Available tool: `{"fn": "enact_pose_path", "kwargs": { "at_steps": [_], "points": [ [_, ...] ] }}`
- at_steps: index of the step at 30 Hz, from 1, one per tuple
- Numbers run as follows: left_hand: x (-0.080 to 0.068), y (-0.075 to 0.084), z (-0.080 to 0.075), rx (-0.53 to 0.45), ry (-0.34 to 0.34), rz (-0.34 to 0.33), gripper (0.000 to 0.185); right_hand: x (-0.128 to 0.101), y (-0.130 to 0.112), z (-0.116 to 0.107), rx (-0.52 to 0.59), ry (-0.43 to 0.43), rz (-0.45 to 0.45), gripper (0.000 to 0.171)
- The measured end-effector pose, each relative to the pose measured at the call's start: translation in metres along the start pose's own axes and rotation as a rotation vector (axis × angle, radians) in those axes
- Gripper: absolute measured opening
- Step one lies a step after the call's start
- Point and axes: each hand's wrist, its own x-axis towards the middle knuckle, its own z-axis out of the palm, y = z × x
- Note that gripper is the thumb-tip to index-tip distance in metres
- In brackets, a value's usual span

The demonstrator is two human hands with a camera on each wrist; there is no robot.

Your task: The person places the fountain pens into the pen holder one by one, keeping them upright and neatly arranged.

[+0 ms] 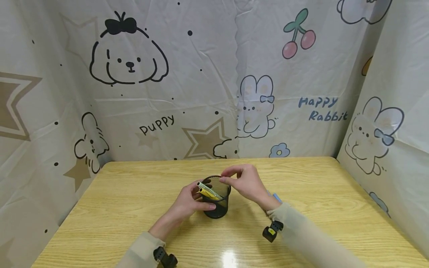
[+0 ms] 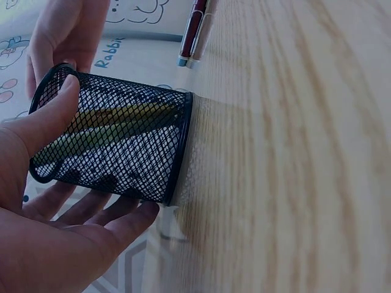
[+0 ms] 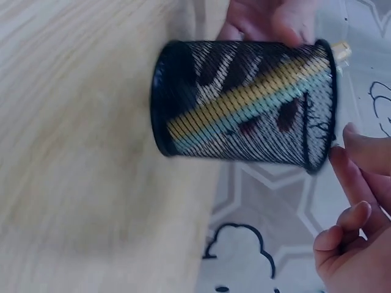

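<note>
Left hand: grasping a black wire-mesh cup, thumb and fingers curled about its wall. Right hand: thumb and forefinger pinching the cup's rim. Cup is round and upright, mid-table, well apart from the side edges. Inside, a yellow pen and a pale green pen lean together toward the left. Table: glossy, wood-grained. A blue item lies toward the right edge, partly obstructed by the right wrist; identity undetermined. Beyond the far edge: creased, cartoon-printed cloth.
</note>
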Motion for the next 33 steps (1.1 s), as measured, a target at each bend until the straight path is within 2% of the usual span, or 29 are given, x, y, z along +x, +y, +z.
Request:
{"fn": "enact_pose_path", "kwargs": {
  "at_steps": [7, 18, 25, 33],
  "points": [
    [0.0, 0.0, 0.001, 0.004, 0.022, -0.005, 0.081, -0.01, 0.01, -0.038, -0.039, -0.001, 0.073, 0.007],
    [-0.001, 0.0, 0.002, 0.002, 0.017, -0.005, 0.082, -0.034, 0.045, -0.09, -0.246, -0.074, 0.108, 0.01],
    [-0.001, 0.001, 0.002, -0.002, 0.012, 0.001, 0.082, -0.048, 0.058, -0.107, -0.306, -0.112, 0.1, 0.009],
    [0.0, -0.001, 0.001, -0.022, 0.004, -0.002, 0.081, -0.061, 0.067, -0.115, -0.325, -0.149, 0.102, 0.011]
  ]
}}
